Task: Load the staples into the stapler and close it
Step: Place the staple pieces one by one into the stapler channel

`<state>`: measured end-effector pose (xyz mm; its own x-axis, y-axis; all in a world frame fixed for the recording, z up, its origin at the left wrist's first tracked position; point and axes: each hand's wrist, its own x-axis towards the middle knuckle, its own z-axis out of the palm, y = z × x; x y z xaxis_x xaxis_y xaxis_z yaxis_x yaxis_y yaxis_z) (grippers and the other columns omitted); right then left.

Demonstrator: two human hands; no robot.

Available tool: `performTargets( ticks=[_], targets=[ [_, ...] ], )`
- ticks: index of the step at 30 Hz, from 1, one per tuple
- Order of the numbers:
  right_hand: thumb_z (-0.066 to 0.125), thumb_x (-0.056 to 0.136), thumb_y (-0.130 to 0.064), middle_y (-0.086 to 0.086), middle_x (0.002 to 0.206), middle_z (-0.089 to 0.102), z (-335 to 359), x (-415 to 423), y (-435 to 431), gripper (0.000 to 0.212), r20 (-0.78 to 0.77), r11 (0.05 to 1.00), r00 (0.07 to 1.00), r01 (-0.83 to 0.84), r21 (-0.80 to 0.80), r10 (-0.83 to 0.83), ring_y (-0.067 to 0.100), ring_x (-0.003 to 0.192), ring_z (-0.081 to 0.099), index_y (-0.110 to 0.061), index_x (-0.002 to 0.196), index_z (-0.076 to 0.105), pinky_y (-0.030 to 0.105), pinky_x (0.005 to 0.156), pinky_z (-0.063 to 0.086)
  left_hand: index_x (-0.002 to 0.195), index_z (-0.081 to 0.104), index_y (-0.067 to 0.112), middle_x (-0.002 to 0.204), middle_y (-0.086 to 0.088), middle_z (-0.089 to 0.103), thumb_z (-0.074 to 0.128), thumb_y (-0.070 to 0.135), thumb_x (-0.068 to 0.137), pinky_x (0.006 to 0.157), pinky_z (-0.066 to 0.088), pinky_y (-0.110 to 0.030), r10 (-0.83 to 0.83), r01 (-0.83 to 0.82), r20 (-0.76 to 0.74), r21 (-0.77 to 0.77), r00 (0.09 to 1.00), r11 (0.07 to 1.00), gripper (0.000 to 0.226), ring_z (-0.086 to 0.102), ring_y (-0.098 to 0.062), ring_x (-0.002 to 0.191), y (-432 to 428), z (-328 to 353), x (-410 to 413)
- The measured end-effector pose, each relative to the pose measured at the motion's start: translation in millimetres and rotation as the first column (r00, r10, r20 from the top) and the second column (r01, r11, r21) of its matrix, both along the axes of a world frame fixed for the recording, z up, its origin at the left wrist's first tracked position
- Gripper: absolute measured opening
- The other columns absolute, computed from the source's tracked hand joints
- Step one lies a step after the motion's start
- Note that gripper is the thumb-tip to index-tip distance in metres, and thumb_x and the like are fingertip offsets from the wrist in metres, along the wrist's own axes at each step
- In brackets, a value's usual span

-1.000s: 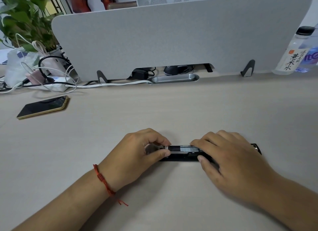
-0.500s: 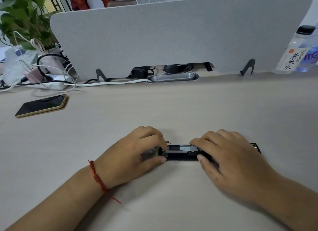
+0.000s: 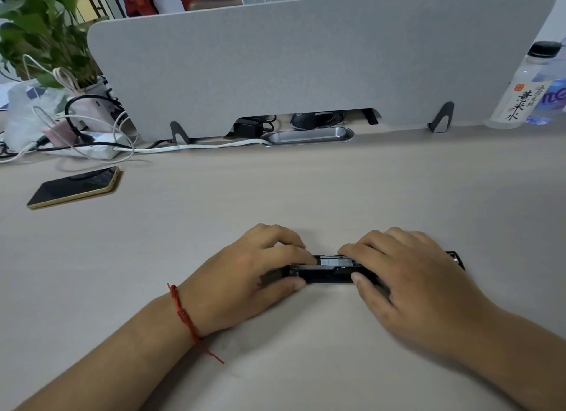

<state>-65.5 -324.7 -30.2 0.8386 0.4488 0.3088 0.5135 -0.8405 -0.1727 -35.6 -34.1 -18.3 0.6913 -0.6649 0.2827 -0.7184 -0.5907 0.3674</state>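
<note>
The stapler lies flat on the desk, lengthwise between both hands. Left hand pinches its left end, thumb in front, fingers over the top; right hand clamps the right part the same way. Open channel holds pale staples. Judged rigid, light, smooth plastic and metal; best held by the long sides. Staple strip likely brittle. The bottle stands far right, contents unclear.
</note>
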Motion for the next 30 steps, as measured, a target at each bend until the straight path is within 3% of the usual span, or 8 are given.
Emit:
performTargets(
  ticks=[4,7,9,13,17,22,26,30],
  targets=[
    [0.048,0.1,-0.041,-0.019,0.105,0.06,1,0,1,0.031,0.017,1.0,1.0,-0.003,0.002,0.003,0.016,0.09,0.056,-0.036,0.126,0.064,0.038,0.081,0.045,0.145,0.063,0.035,0.141,0.009,0.057,0.068,0.035,0.104,0.108,0.046,-0.024,-0.032,0.031,0.023,0.022,0.999,0.999,0.041,0.054,-0.01,0.129,-8,0,-5],
    [0.047,0.101,-0.041,-0.02,0.104,0.058,2,-1,1,0.03,0.009,1.0,1.0,0.003,0.001,-0.003,0.014,0.09,0.055,-0.038,0.126,0.063,0.038,0.082,0.045,0.14,0.067,0.024,0.138,0.007,0.061,0.071,0.026,0.103,0.11,0.046,-0.026,0.043,-0.042,-0.001,-0.184,0.999,0.982,0.038,0.058,-0.014,0.132,3,9,-4],
    [0.046,0.101,-0.042,-0.02,0.104,0.058,3,-2,1,0.03,0.007,1.0,1.0,0.004,0.003,-0.004,0.014,0.09,0.054,-0.037,0.126,0.064,0.038,0.083,0.046,0.133,0.069,0.023,0.13,0.01,0.064,0.068,0.021,0.102,0.105,0.045,-0.024,0.113,-0.11,-0.001,-0.233,0.994,0.966,0.03,0.062,-0.014,0.125,18,15,-2],
    [0.046,0.101,-0.041,-0.02,0.103,0.059,4,-2,1,0.031,0.007,1.0,1.0,0.002,0.001,-0.002,0.014,0.089,0.055,-0.037,0.126,0.064,0.038,0.082,0.047,0.113,0.069,0.025,0.108,0.011,0.064,0.061,0.007,0.092,0.089,0.049,-0.03,0.176,-0.178,-0.042,-0.039,0.983,0.983,0.029,0.061,-0.014,0.103,40,18,6],
    [0.046,0.101,-0.041,-0.019,0.104,0.06,4,-2,0,0.033,0.009,1.0,1.0,0.002,-0.005,-0.002,0.016,0.089,0.056,-0.035,0.127,0.066,0.039,0.082,0.047,0.104,0.057,0.035,0.098,0.016,0.059,0.068,0.017,0.086,0.08,0.049,-0.028,0.153,-0.139,-0.13,0.107,0.98,0.984,0.027,0.058,-0.011,0.091,45,19,8],
    [0.046,0.101,-0.041,-0.019,0.103,0.06,4,-2,1,0.032,0.008,1.0,1.0,0.003,-0.009,-0.003,0.016,0.089,0.056,-0.036,0.127,0.065,0.039,0.081,0.047,0.109,0.06,0.035,0.099,0.017,0.061,0.075,0.047,0.092,0.081,0.05,-0.023,0.165,-0.158,-0.141,0.06,0.976,0.986,0.025,0.06,-0.007,0.092,35,15,5],
    [0.046,0.101,-0.041,-0.019,0.103,0.06,5,-2,2,0.032,0.008,1.0,1.0,0.003,-0.008,-0.003,0.016,0.088,0.056,-0.035,0.125,0.066,0.04,0.081,0.048,0.129,0.065,0.032,0.106,0.018,0.059,0.067,0.04,0.098,0.087,0.047,-0.015,0.191,-0.185,-0.097,0.071,0.977,0.98,0.032,0.055,0.002,0.095,18,11,2],
    [0.046,0.101,-0.041,-0.02,0.104,0.059,5,-2,2,0.032,-0.015,1.0,1.0,0.01,-0.01,-0.01,0.015,0.089,0.055,-0.037,0.127,0.065,0.038,0.082,0.044,0.124,0.068,0.033,0.105,0.018,0.06,0.066,0.033,0.096,0.089,0.049,-0.02,0.285,-0.284,-0.121,0.026,0.951,0.959,0.028,0.057,-0.001,0.097,6,9,0]
  ],
)
